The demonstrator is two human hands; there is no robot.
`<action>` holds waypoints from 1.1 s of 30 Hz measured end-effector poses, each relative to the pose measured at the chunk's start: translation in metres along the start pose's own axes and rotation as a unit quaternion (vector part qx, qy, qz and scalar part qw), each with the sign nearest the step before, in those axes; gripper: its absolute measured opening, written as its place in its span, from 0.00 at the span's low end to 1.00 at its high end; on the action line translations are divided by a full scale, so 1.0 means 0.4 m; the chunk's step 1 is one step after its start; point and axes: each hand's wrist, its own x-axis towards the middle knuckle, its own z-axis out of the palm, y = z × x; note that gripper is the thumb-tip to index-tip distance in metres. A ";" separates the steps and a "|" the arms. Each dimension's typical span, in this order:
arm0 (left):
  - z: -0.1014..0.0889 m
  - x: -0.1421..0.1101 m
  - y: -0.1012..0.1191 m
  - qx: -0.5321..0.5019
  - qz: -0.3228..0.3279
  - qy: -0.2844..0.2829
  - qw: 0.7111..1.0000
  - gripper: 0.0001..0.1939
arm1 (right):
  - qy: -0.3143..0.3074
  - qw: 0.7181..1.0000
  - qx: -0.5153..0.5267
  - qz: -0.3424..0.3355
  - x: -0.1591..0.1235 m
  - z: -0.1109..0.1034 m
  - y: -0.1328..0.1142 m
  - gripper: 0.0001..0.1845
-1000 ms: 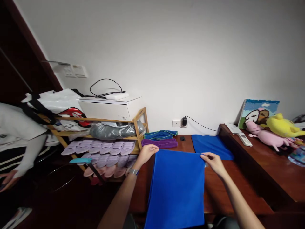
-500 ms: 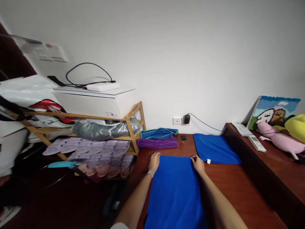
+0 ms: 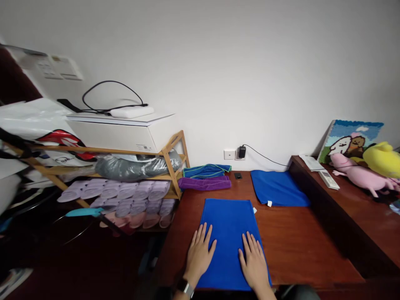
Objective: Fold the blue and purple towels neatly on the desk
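A bright blue towel [image 3: 229, 221] lies spread flat on the dark wooden table [image 3: 290, 241] in front of me. My left hand [image 3: 200, 254] rests palm down on its near left part, fingers stretched out. My right hand [image 3: 253, 260] lies flat on its near right part, fingers apart too. Neither hand holds anything. A second blue towel [image 3: 278, 188] lies flat farther back to the right, with a small white tag at its near edge.
Folded blue [image 3: 206, 170] and purple [image 3: 204, 183] towels are stacked at the table's back left. A wooden rack [image 3: 168, 158] with lilac slippers [image 3: 125, 193] and a white box [image 3: 121, 131] stands at left. A raised ledge at right carries plush toys [image 3: 364, 175], a remote [image 3: 328, 180] and a picture.
Both hands let go of the towel's far corners and slid back toward me. They now lie flat on its near half. The towel rests fully on the table.
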 end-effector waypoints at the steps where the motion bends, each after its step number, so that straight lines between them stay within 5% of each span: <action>1: -0.008 0.011 0.002 0.001 0.002 0.002 1.000 0.32 | -0.007 1.000 -0.005 0.007 -0.002 -0.009 0.004 0.35; 5: -0.032 0.016 0.019 0.011 -0.012 0.043 0.999 0.31 | 0.011 0.999 -0.017 0.048 0.004 -0.040 0.035 0.37; 13: -0.011 -0.092 0.042 0.009 -0.029 0.036 0.999 0.31 | 0.001 0.996 -0.029 0.087 -0.028 -0.043 0.060 0.37; 17: -0.021 -0.091 0.045 0.005 -0.035 0.065 0.997 0.30 | 0.056 0.993 0.066 0.074 -0.018 -0.048 0.076 0.38; 20: -0.052 -0.098 0.043 0.023 -0.063 0.088 0.994 0.27 | 0.088 0.974 0.163 0.127 0.006 -0.054 0.091 0.40; 27: -0.088 -0.103 0.027 -0.011 -0.093 0.122 0.988 0.21 | -0.031 0.961 0.173 0.215 0.078 -0.095 0.055 0.28; 33: -0.090 -0.086 -0.008 -0.076 -0.132 0.065 0.986 0.18 | -0.056 0.957 0.159 0.235 0.118 -0.119 0.055 0.17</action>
